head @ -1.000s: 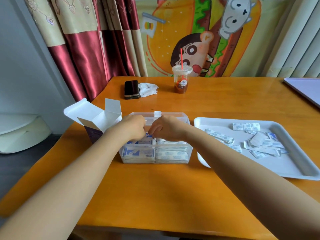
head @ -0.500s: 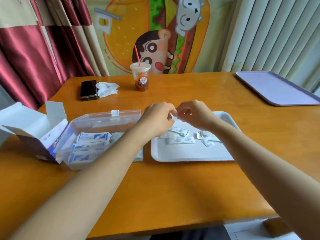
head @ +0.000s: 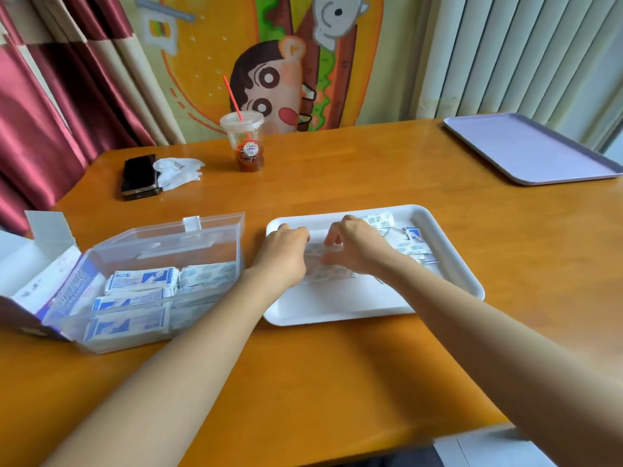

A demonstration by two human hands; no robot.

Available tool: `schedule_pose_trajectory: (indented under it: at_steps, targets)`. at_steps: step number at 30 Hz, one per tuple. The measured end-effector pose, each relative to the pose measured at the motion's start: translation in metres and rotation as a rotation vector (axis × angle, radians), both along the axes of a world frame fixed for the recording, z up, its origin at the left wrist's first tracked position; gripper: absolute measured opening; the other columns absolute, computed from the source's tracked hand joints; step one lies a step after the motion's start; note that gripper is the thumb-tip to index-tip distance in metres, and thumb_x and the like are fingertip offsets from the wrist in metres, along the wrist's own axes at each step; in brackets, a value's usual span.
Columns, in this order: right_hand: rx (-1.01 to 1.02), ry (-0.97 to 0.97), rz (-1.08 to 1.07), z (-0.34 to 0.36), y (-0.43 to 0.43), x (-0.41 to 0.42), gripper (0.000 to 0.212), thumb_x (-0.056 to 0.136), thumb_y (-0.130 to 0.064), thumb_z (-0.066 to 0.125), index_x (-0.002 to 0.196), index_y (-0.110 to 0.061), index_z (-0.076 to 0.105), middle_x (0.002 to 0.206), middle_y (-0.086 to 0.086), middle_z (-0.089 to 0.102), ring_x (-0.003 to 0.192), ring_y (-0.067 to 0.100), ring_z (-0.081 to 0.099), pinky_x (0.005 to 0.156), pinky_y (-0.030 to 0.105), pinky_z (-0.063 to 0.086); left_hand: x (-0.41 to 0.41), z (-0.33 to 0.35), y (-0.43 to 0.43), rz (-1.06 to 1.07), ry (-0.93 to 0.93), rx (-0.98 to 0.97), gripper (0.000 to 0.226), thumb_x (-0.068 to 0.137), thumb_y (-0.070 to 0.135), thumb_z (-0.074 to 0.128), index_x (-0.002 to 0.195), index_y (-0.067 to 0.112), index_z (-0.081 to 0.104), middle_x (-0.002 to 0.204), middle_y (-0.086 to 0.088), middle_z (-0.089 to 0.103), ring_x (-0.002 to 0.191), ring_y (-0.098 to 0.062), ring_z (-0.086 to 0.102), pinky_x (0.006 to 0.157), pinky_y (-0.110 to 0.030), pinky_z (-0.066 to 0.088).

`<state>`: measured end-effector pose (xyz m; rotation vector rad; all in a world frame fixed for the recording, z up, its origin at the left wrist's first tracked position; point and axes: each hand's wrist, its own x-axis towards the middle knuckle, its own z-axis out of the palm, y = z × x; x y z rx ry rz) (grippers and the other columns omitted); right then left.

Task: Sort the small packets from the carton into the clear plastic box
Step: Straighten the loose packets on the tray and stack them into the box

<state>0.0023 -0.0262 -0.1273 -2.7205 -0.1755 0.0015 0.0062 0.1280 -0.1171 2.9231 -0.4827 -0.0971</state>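
Note:
On the left stands the clear plastic box (head: 101, 251), lid up, with stacks of blue-and-white packets (head: 141, 281) inside. The open white carton (head: 37, 281) lies against its left side. To the right is a white tray (head: 337, 306). My left hand (head: 286, 254) and right hand (head: 359, 247) are both down on the tray, fingers curled around a small bunch of packets (head: 325, 273) held between them. More loose packets (head: 413, 242) lie at the tray's far right, partly hidden by my right hand.
A plastic cup with a red straw (head: 246, 143) stands at the back. A black phone (head: 140, 176) and a crumpled tissue (head: 178, 171) lie back left. An empty lilac tray (head: 529, 150) sits at the back right corner. The table's front edge is near me.
Both hands left the clear box, moved right over the white tray, and have dropped onto a bunch of packets there. My view has swung right with them.

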Motion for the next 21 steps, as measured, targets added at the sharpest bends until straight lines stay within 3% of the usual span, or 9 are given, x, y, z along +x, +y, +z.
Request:
schedule_pose_trajectory:
  at_steps: [3, 7, 11, 15, 17, 21]
  targets:
    - [0.054, 0.063, -0.012, 0.005, -0.001, 0.003, 0.035, 0.075, -0.025, 0.078, 0.104, -0.011, 0.064, 0.105, 0.008, 0.063, 0.093, 0.023, 0.058, 0.077, 0.031, 0.046, 0.002, 0.000, -0.002, 0.024, -0.020, -0.032, 0.041, 0.083, 0.004, 0.067, 0.121, 0.014, 0.055, 0.113, -0.010, 0.049, 0.099, -0.029, 0.055, 0.070, -0.027, 0.039]
    - [0.198, 0.078, -0.048, 0.011, -0.009, 0.003, 0.018, 0.078, -0.014, 0.072, 0.096, -0.014, 0.066, 0.095, 0.009, 0.068, 0.064, 0.018, 0.057, 0.056, 0.029, 0.046, 0.002, 0.001, -0.005, 0.048, -0.044, -0.059, 0.045, 0.080, 0.002, 0.067, 0.120, 0.012, 0.048, 0.111, -0.012, 0.051, 0.100, -0.031, 0.055, 0.071, -0.029, 0.039]
    - [0.324, 0.010, -0.143, 0.019, -0.027, 0.001, 0.017, 0.082, -0.013, 0.068, 0.099, -0.012, 0.068, 0.082, 0.003, 0.063, 0.066, 0.017, 0.054, 0.048, 0.023, 0.039, 0.005, 0.002, -0.005, 0.062, -0.043, -0.054, 0.050, 0.078, 0.006, 0.071, 0.120, 0.010, 0.044, 0.106, -0.010, 0.061, 0.099, -0.030, 0.058, 0.072, -0.032, 0.044]
    - [0.587, 0.023, -0.190, 0.027, -0.043, -0.008, 0.012, 0.083, -0.007, 0.067, 0.095, -0.010, 0.065, 0.081, 0.008, 0.064, 0.065, 0.017, 0.052, 0.055, 0.025, 0.038, 0.007, 0.005, -0.008, 0.098, 0.012, 0.005, 0.034, 0.080, 0.012, 0.071, 0.111, 0.012, 0.058, 0.109, -0.007, 0.063, 0.097, -0.027, 0.055, 0.076, -0.029, 0.045]
    - [0.613, 0.038, -0.177, 0.028, -0.047, -0.013, 0.012, 0.083, -0.006, 0.068, 0.094, -0.011, 0.064, 0.084, 0.009, 0.066, 0.065, 0.017, 0.053, 0.056, 0.026, 0.039, 0.009, 0.007, -0.011, 0.123, 0.028, 0.030, 0.028, 0.081, 0.011, 0.069, 0.108, 0.013, 0.061, 0.111, -0.007, 0.062, 0.094, -0.026, 0.052, 0.071, -0.027, 0.041]
    - [0.604, 0.045, -0.154, 0.026, -0.052, -0.022, 0.011, 0.083, -0.006, 0.068, 0.092, -0.013, 0.064, 0.072, -0.001, 0.063, 0.056, 0.009, 0.051, 0.043, 0.012, 0.034, 0.009, 0.011, -0.015, 0.159, 0.077, 0.077, 0.034, 0.081, 0.018, 0.073, 0.112, 0.015, 0.060, 0.115, -0.005, 0.062, 0.106, -0.025, 0.056, 0.073, -0.025, 0.042]
